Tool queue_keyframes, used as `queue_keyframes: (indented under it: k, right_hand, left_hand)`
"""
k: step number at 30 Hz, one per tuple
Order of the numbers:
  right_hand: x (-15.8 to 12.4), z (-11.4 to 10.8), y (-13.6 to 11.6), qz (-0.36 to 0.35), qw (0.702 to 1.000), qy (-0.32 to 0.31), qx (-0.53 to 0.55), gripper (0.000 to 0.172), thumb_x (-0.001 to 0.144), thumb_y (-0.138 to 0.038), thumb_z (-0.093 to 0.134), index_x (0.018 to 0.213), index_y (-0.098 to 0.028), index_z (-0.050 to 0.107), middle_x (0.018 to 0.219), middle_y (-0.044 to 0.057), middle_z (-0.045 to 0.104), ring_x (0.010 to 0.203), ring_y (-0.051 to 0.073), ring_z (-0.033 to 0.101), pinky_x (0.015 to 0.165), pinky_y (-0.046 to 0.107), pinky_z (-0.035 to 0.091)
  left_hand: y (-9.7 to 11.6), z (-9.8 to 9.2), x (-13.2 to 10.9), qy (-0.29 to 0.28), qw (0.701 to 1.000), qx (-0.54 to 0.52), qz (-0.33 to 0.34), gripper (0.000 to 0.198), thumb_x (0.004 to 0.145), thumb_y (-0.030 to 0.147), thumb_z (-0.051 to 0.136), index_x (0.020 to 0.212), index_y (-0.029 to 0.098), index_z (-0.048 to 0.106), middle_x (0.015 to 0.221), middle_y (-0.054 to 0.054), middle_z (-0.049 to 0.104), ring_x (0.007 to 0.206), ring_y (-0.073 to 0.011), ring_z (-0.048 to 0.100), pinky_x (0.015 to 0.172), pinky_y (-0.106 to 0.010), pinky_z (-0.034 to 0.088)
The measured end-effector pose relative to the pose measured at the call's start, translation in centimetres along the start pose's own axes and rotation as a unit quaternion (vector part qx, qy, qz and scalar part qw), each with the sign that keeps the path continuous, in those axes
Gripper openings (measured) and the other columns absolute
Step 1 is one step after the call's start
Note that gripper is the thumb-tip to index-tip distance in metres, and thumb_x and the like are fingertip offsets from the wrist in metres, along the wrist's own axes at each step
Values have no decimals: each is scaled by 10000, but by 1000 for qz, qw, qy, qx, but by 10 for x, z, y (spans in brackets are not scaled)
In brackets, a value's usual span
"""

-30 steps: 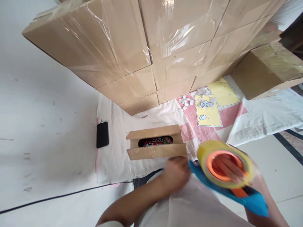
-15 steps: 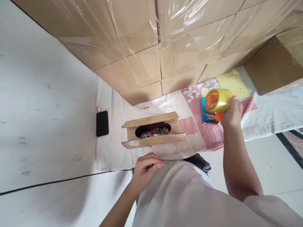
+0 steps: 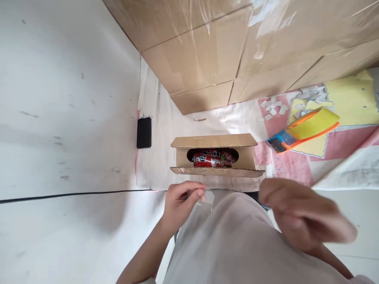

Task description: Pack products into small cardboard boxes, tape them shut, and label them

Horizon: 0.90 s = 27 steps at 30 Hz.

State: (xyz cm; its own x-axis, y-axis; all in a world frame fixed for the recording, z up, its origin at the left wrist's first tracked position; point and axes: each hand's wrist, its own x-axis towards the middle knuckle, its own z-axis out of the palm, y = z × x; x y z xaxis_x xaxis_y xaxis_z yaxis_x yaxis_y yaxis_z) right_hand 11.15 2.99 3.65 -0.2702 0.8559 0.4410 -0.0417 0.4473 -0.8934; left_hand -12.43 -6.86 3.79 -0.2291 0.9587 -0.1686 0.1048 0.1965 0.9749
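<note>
Two hands in front of an open-flapped small carton [image 3: 217, 172], a clear strip [image 3: 209, 197] in one.
Just this side of the carton, the left hand [image 3: 181, 203] pinches the strip between thumb and fingers; the right hand [image 3: 304, 215], nearer its right end, is blurred, so whether it grips anything I cannot tell. A red packet [image 3: 211, 159] shows inside the carton; right of it lies the tape dispenser [image 3: 316, 125], left a black device [image 3: 144, 133], beyond it stacked boxes [image 3: 204, 59].

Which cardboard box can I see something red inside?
The separate box in front of the stacked boxes: red packaging shows between its raised flaps. The stacked ones show nothing red.
</note>
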Motion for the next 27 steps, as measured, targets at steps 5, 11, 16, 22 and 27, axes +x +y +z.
queue_keyframes:
  k: [5, 11, 16, 22, 27]
  right_hand:
    - [8, 40, -23, 35, 970, -230, -66, 223, 929, -323, 691, 1109, -204, 636, 653, -48, 599, 509, 96, 535, 496, 233, 428]
    - [11, 47, -13, 30, 951, -284, -117, 143, 1005, -173, 511, 898, -197, 602, 672, -42, 627, 554, 98, 556, 558, 256, 407]
    - [17, 28, -15, -42, 977, -190, -92, 133, 930, -90, 561, 966, -216, 582, 629, -65, 569, 506, 100, 439, 520, 266, 374]
    - [38, -6, -27, -63, 986, -117, -101, 259, 876, -70, 619, 1028, -275, 661, 709, -8, 588, 666, 164, 519, 604, 324, 463]
    - [50, -29, -34, -23, 984, -97, -145, 145, 898, -147, 612, 874, -279, 667, 1166, 84, 611, 1032, 272, 582, 860, 494, 514]
  left_hand:
    - [5, 0, -10, -24, 988, 96, 119, 122, 918, 166, 685, 985, 230, 765, 727, 16, 750, 617, -106, 677, 607, -203, 540]
    - [6, 10, -10, 8, 972, 183, 146, 132, 942, 161, 647, 1043, 226, 700, 798, 22, 734, 655, -93, 662, 613, -181, 522]
    - [8, 16, -2, -57, 917, 293, 266, 528, 1034, 329, 519, 1543, 238, 413, 587, 81, 549, 496, -99, 468, 505, -220, 375]
    - [10, 27, 32, 199, 796, 477, 317, 709, 883, 253, 749, 1530, 258, 461, 995, -66, 712, 919, -210, 656, 883, -348, 455]
    - [7, 23, 57, 43, 771, 576, 270, 482, 1010, 182, 537, 1486, 251, 503, 1466, -84, 620, 1378, -260, 554, 1256, -493, 103]
